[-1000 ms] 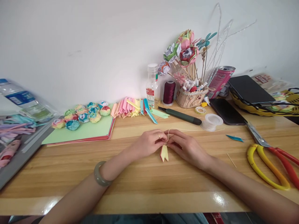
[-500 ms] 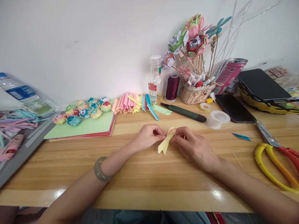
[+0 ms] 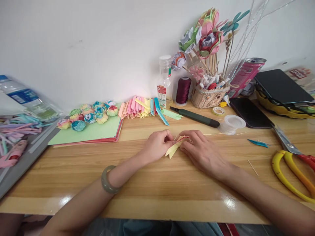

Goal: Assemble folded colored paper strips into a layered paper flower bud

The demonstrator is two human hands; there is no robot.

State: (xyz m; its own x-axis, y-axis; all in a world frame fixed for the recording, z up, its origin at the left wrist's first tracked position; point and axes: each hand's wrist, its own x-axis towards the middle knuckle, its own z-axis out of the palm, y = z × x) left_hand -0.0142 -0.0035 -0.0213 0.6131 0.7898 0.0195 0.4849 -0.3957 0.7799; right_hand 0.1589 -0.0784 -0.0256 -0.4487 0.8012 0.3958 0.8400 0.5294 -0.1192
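Between my hands is a folded piece of yellow paper (image 3: 173, 150) with a reddish edge at its upper right. My left hand (image 3: 157, 146) pinches its left side between thumb and fingertips. My right hand (image 3: 203, 150) is closed at the paper's right end, fingers bent over it, and the fingertips are partly hidden. A thin pale thread (image 3: 225, 133) runs along the table from near my right hand toward a clear plastic spool (image 3: 232, 124). Just beyond my hands lies a dark green craft knife (image 3: 197, 117).
Folded paper strips (image 3: 137, 107) stand in a row behind, beside paper flowers (image 3: 88, 114) on green paper sheets (image 3: 98, 133). Scissors (image 3: 285, 141) and a small folded blue paper (image 3: 258, 143) lie right. Behind stand a clear bottle (image 3: 164, 80), a purple thread cone (image 3: 183, 91) and a flower basket (image 3: 209, 96).
My right fingers have moved left and over the paper's upper right end. The yellow paper sits slightly lower in tilt, with less of it showing. The view has shifted slightly.
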